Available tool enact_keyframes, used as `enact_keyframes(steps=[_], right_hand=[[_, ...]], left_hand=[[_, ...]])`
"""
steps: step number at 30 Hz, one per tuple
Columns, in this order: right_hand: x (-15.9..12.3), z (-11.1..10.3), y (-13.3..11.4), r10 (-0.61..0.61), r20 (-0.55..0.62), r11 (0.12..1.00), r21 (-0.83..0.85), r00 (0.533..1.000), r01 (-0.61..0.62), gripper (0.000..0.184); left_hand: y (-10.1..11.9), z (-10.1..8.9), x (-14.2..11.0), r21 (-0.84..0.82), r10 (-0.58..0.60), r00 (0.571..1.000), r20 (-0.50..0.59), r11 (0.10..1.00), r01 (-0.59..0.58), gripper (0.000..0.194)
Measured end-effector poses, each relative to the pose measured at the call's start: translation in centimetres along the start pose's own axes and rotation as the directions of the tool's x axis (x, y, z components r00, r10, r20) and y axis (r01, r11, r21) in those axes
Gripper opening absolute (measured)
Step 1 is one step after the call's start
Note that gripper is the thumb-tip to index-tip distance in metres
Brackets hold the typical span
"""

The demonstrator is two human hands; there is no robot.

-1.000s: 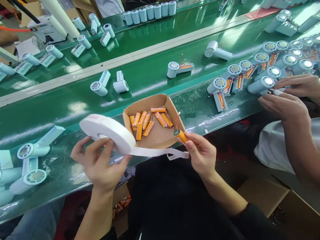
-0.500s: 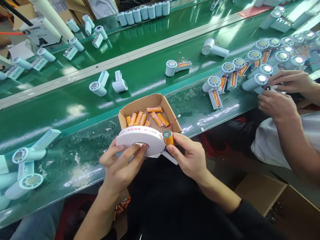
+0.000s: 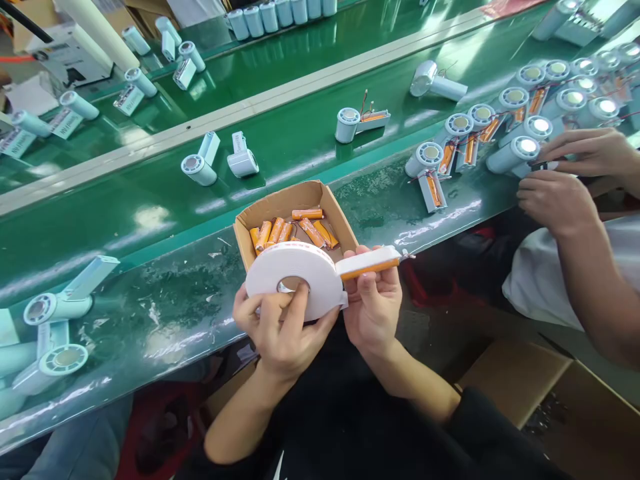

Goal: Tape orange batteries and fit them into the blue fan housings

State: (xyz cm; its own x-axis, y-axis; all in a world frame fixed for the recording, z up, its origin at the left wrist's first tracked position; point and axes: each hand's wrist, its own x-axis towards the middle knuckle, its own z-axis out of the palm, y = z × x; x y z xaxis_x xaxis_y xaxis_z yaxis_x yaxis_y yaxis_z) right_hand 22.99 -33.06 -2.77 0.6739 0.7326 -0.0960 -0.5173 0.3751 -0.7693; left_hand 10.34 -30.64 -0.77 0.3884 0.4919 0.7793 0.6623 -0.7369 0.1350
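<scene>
My left hand [image 3: 285,327] is closed on a wide roll of white tape [image 3: 270,270], with fingers in its core. In my right hand [image 3: 375,307] lies an orange cylindrical battery [image 3: 367,268], held lengthwise just right of the roll. A white strip of tape [image 3: 373,259] covers the battery's upper side, and its left end meets the roll's edge. Short wires show at the battery's right end. Just behind the roll stands an open cardboard box [image 3: 345,223] holding several more orange batteries [image 3: 311,232].
Several pale blue handheld fan bodies [image 3: 429,157] lie on the green bench [image 3: 200,293] and the conveyor behind it. At right, a co-worker's hands [image 3: 560,193] work at a fan body. An open carton [image 3: 520,380] stands below, lower right.
The battery has turned from end-on to lengthwise, and white tape now lies along it. The roll has tilted to face me more, and my left hand has moved right.
</scene>
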Motion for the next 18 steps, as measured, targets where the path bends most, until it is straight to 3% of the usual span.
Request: enact_keyframes(steps=[2, 4, 5, 6, 7, 8, 9, 11, 13, 15, 17, 18], right_hand=[[1.5, -0.8, -1.2, 0.055, 0.077, 0.997, -0.060, 0.995, -0.051, 0.043], [4.3, -2.6, -4.0, -0.016, 0.095, 0.993, -0.111, 0.995, 0.027, 0.037], [5.9, -3.9, -5.7, -0.135, 0.053, 0.983, -0.116, 0.989, 0.140, 0.031], [7.4, -5.3, -7.4, -0.298, -0.016, 0.950, -0.103, 0.955, 0.295, 0.023], [8.7, -6.8, -8.9, -0.458, -0.085, 0.888, -0.097, 0.885, 0.450, 0.015], [9.6, -8.3, -10.1, -0.542, -0.137, 0.840, -0.116, 0.829, 0.530, 0.011], [10.2, -9.8, -10.9, -0.532, -0.153, 0.845, -0.156, 0.833, 0.511, 0.013], [10.3, -12.2, -11.2, -0.427, -0.178, 0.894, -0.230, 0.886, 0.385, 0.019], [9.3, -13.6, -10.3, -0.285, -0.184, 0.935, -0.270, 0.941, 0.231, 0.030], [8.3, -13.7, -9.0, -0.201, -0.166, 0.952, -0.265, 0.965, 0.152, 0.043], [7.7, -12.8, -8.1, -0.161, -0.109, 0.963, -0.234, 0.981, 0.132, 0.049], [7.6, -12.1, -7.8, -0.150, -0.072, 0.967, -0.217, 0.986, 0.131, 0.049]], left_hand=[[-0.1, -0.2, -0.2, -0.044, -0.003, 0.998, 0.068, 0.999, 0.006, 0.043], [-2.4, -1.0, -0.4, -0.015, 0.020, 0.993, 0.119, 1.000, -0.018, 0.036], [-4.5, -1.6, -0.6, 0.039, 0.012, 0.994, 0.113, 0.999, -0.017, 0.035], [-7.1, -2.3, -0.9, 0.114, -0.011, 0.996, 0.093, 0.994, 0.001, 0.035], [-9.9, -3.0, -1.3, 0.198, -0.082, 0.995, 0.048, 0.978, 0.071, 0.037], [-12.8, -3.7, -1.6, 0.260, -0.173, 0.985, 0.022, 0.952, 0.161, 0.039], [-15.6, -4.3, -2.0, 0.308, -0.298, 0.953, 0.055, 0.913, 0.268, 0.042], [-19.9, -5.2, -2.3, 0.366, -0.498, 0.852, 0.162, 0.832, 0.416, 0.049], [-22.0, -4.9, -1.6, 0.374, -0.583, 0.774, 0.246, 0.794, 0.479, 0.053], [-22.2, -3.0, 0.6, 0.317, -0.558, 0.778, 0.289, 0.822, 0.472, 0.054], [-21.3, 0.5, 4.4, 0.229, -0.488, 0.798, 0.354, 0.873, 0.432, 0.055], [-20.8, 2.8, 6.7, 0.191, -0.462, 0.782, 0.419, 0.886, 0.422, 0.058]])
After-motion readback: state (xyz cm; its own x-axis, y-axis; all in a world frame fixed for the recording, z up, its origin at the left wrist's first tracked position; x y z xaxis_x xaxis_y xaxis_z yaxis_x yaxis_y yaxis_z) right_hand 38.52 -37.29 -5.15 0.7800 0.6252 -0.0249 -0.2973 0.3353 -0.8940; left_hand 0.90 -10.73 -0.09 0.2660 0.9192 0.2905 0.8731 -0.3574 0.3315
